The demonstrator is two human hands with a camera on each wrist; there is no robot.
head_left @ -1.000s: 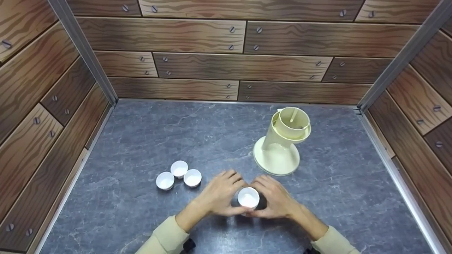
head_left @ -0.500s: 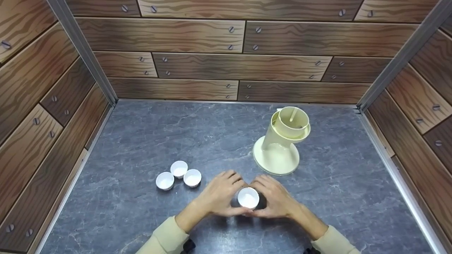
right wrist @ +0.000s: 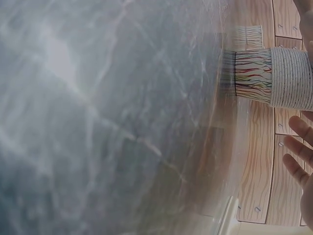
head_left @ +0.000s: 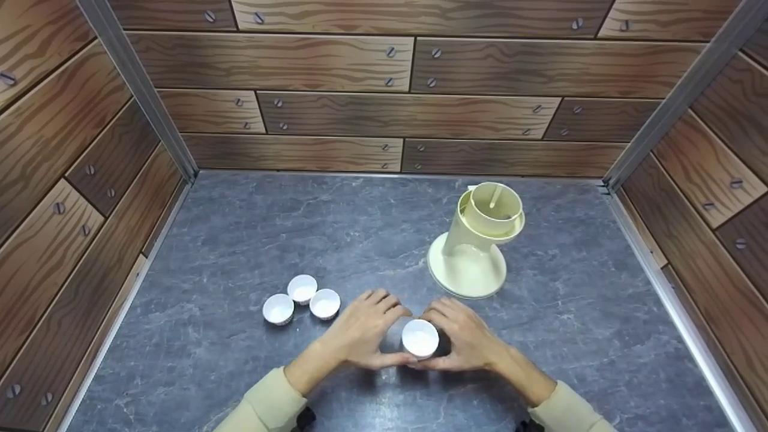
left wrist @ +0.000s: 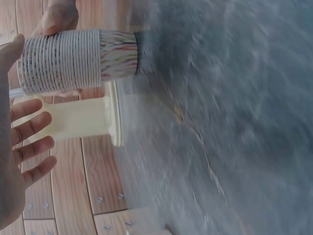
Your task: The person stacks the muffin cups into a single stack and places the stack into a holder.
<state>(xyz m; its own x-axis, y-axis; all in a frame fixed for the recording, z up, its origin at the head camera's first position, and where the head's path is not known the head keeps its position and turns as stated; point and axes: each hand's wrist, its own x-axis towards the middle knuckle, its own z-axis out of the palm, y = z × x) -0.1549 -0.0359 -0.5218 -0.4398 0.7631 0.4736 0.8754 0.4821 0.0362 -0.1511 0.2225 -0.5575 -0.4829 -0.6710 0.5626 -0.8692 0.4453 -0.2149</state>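
A tall stack of paper baking cups (head_left: 420,339), white inside with a coloured line pattern outside, stands upright on the table between both hands. My right hand (head_left: 465,336) holds it, thumb in front and fingertips behind. My left hand (head_left: 364,333) is at its left side, with a gap between palm and cups. In the left wrist view, its fingers (left wrist: 34,132) are straight and spread apart from the stack (left wrist: 73,61), and its thumb lies near the rims. Three single baking cups (head_left: 325,304) stand close together to the left.
A pale yellow stand (head_left: 471,267) with a round base and a cylindrical holder on top stands at the right, beyond my right hand. Wood-patterned walls (head_left: 336,114) enclose the grey marbled table (head_left: 240,228) at the back and both sides.
My left hand has shifted slightly left, widening its gap to the stack. The right hand and the stack keep their place. The view has tilted a little.
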